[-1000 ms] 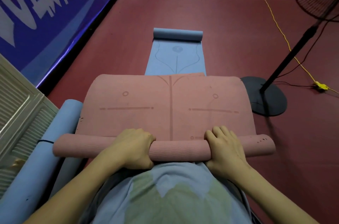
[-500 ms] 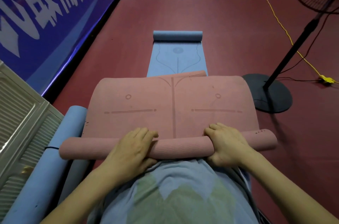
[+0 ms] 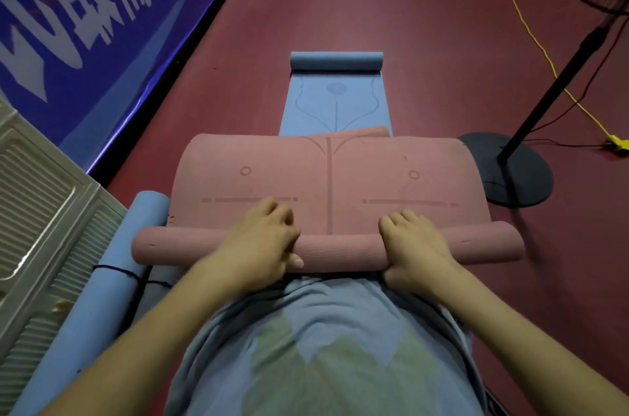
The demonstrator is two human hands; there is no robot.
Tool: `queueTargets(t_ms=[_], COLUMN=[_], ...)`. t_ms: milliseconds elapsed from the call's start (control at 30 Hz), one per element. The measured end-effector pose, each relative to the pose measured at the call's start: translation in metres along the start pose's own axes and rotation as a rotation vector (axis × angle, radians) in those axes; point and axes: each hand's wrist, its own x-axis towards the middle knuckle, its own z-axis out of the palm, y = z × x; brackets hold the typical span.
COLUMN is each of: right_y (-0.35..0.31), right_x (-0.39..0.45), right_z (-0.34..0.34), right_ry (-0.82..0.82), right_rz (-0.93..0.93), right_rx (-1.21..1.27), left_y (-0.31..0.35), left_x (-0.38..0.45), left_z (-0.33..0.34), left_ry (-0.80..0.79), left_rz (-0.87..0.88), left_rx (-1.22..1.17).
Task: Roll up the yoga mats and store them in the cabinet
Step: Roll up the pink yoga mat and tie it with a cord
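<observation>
Both hands grip the rolled end of the pink mat (image 3: 326,177), close to the person's body.

At left a cabinet (image 3: 37,211) stands beside a rolled blue mat (image 3: 102,279) tied with a black cord. The left hand (image 3: 262,245) curls over the pink roll (image 3: 337,247), with the thumb under it; the right hand (image 3: 413,249) wraps it too. Beyond lies a half-rolled blue mat (image 3: 335,102). At right stands a fan (image 3: 517,167).

My pink mat (image 3: 326,177) carries darker line and circle markings; the blue mat (image 3: 335,102) beyond shows curved lines on dark red floor (image 3: 408,24).
</observation>
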Motion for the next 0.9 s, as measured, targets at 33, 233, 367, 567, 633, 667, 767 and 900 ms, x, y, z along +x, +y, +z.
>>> queueTargets(t_ms=[33,233,367,567,633,667,767,900], right_y=[0.002,0.015,0.018,0.013,0.009,0.007,0.003,-0.003], right_x=[0.004,0.029,0.032,0.023,0.025,0.027,0.032,0.032], right_z=[-0.005,-0.026,-0.021,-0.003,-0.007,-0.011,-0.021,-0.01], right_ry=[-0.063,-0.358,-0.283,0.076,0.08,0.082,0.055,0.132], right_rz=[-0.006,-0.012,-0.013,-0.08,-0.083,-0.083,-0.059,0.038], right_rx=[0.024,0.134,0.155,-0.009,-0.01,-0.001,0.014,0.023], left_y=[0.012,0.056,0.047,0.023,0.015,0.011,-0.002,-0.012], left_x=[-0.011,-0.034,-0.018,0.005,0.016,0.024,0.051,0.07], left_z=[0.013,0.062,0.063,0.057,0.051,0.045,0.024,0.003], left_ry=[0.126,0.34,0.355,0.328,0.248,0.18,-0.061,-0.198], left_rz=[-0.035,-0.199,-0.205,-0.128,-0.1,-0.091,-0.064,-0.029], left_rx=[0.093,0.103,0.003,0.058,0.086,0.087,0.021,-0.077])
